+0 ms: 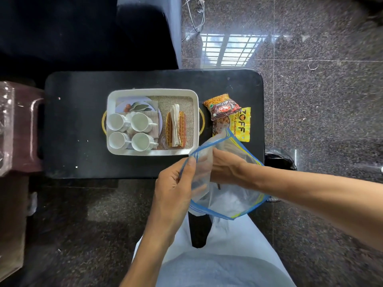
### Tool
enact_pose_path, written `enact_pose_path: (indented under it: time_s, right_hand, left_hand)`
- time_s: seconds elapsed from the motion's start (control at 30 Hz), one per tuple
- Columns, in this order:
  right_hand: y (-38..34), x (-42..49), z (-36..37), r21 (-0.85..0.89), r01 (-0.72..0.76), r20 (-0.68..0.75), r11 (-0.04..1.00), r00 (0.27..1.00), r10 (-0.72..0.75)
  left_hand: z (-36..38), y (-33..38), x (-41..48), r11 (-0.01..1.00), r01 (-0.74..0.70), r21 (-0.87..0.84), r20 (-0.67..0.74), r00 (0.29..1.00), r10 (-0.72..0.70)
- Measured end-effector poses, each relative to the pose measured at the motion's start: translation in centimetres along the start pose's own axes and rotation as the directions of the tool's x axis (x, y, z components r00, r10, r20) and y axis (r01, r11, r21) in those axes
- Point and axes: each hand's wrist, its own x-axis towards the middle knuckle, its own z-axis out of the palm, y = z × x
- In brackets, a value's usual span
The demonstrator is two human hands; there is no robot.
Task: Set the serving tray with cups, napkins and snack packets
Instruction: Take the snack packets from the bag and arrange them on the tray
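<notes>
A white serving tray [152,91] with gold handles sits on a black table [78,121]. Several white cups [141,122] stand in its left half. A napkin holder with folded napkins [176,126] fills its right half. Two snack packets lie on the table right of the tray: a red-orange mixture packet [222,106] and a yellow soya chunks packet [241,125]. My left hand [176,183] pinches the rim of a clear zip bag [228,195] with blue edges. My right hand [226,166] reaches inside the bag's mouth; its fingers are hidden.
The bag hangs over the table's near edge above my lap. A dark sofa [83,32] stands behind the table. A maroon stool [24,131] is at the left. Polished stone floor [321,90] lies to the right, with white cables [194,15] at the top.
</notes>
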Motion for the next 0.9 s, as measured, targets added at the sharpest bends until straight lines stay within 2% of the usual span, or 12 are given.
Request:
enact_pose_path:
  time_s: [0.07,0.2,0.4,0.5,0.57,0.63,0.77,0.83,0.9]
  right_hand:
    - [0.4,-0.4,-1.2,0.055,-0.027,-0.029,0.998,0.999,0.029]
    - [0.9,-2.0,-4.9,0.177,-0.114,0.003,0.977,0.993,0.116]
    - [1.1,-5.7,-9.3,0.25,-0.114,-0.112,0.961,0.983,0.146]
    - [1.9,-8.8,-10.8,0.386,-0.116,-0.175,0.915,0.965,0.196]
    - [3.1,-10.9,-11.9,0.52,-0.096,-0.214,0.849,0.947,0.238]
    - [4.1,-12.9,-12.3,0.674,-0.088,-0.26,0.733,0.901,0.347]
    - [5.7,-16.8,-11.2,0.933,-0.015,-0.24,0.359,0.717,0.655]
    - [6.4,-18.0,-9.9,0.985,0.108,-0.173,0.135,0.627,0.76]
    - [6.9,-18.6,-8.2,0.96,0.266,-0.092,-0.088,0.594,0.799]
  left_hand:
    - [0.1,-0.4,0.1,0.998,-0.051,0.047,-0.046,0.998,0.053]
    - [0.2,-0.7,0.1,0.988,-0.113,0.108,-0.091,0.988,0.123]
    - [-1.0,-0.2,0.6,0.999,-0.029,0.029,-0.087,0.996,0.031]
    - [-1.8,0.1,0.8,1.0,0.018,-0.012,-0.035,0.999,-0.018]
    - [-2.3,0.4,0.9,0.998,0.039,-0.043,-0.024,0.999,-0.04]
    - [-2.6,0.7,0.9,0.997,0.057,-0.056,-0.015,0.998,-0.058]
    - [-2.8,0.7,0.8,0.992,0.09,-0.09,-0.031,0.995,-0.093]
    - [-2.7,0.3,0.6,0.99,0.096,-0.107,-0.045,0.994,-0.101]
    - [-2.6,-0.3,0.2,0.985,0.11,-0.131,-0.05,0.992,-0.117]
